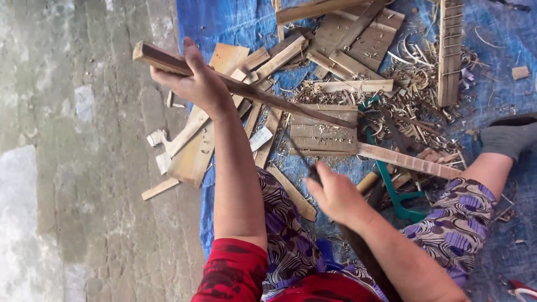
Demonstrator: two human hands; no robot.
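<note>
Person sits on a blue tarp (pixel 224 22) w/ legs out, seen from the head cam. Left hand (pixel 198 78) is raised at upper left, fingers wrapped tight round a long dark stick (pixel 251 92) near its left end; the stick runs diagonally down to the right, over the wood pile, tip ending above a slatted board (pixel 324 131). Right hand (pixel 335 196) sits lower, centre-right, fingers closed on the handle of a dark blade (pixel 363 254); the blade's long part runs back toward the person, along the forearm, and a thin bit pokes out past the fist toward the stick. Hands are well apart, not touching.

Around them: flat planks (pixel 193 154) at left, partly off the tarp onto the concrete floor (pixel 84 168); heaps of shavings (pixel 414 72) far right; a notched wood strip (pixel 450 50) upright at far right; a pale notched strip (pixel 408 162) lying just right of the board; a green saw (pixel 394 190) by the right knee. Grey sock (pixel 509 137) at right edge.
</note>
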